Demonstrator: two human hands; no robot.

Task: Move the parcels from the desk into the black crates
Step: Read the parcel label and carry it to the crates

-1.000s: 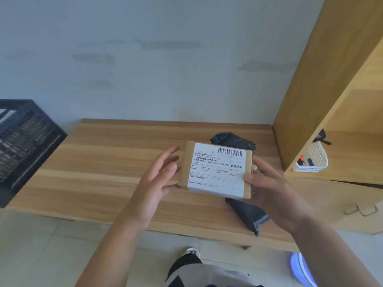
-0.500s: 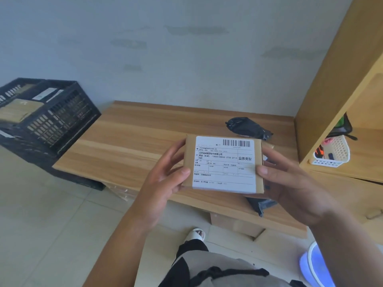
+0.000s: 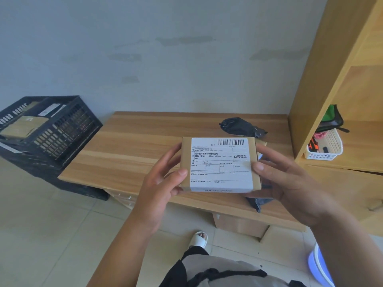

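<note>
I hold a brown cardboard parcel (image 3: 219,164) with a white shipping label, lifted above the wooden desk (image 3: 132,146). My left hand (image 3: 161,183) grips its left edge, thumb on top. My right hand (image 3: 290,183) grips its right edge the same way. A black plastic mailer (image 3: 240,126) lies on the desk behind the parcel. Another dark mailer (image 3: 258,203) pokes out under the parcel at the desk's front edge. The black crates (image 3: 53,133) are stacked at the desk's left end, with brown boxes inside the top one.
A wooden shelf unit (image 3: 323,79) rises at the right, holding a white basket (image 3: 327,148) of small items. A cardboard box (image 3: 240,224) sits under the desk. My foot in a white slipper (image 3: 199,239) is on the tiled floor. A blue-lit object (image 3: 319,264) glows at lower right.
The view has swung left and pulled back, bringing the crates into sight. My left hand closed onto the parcel's edge, and both hands keep the parcel lifted off the desk.
</note>
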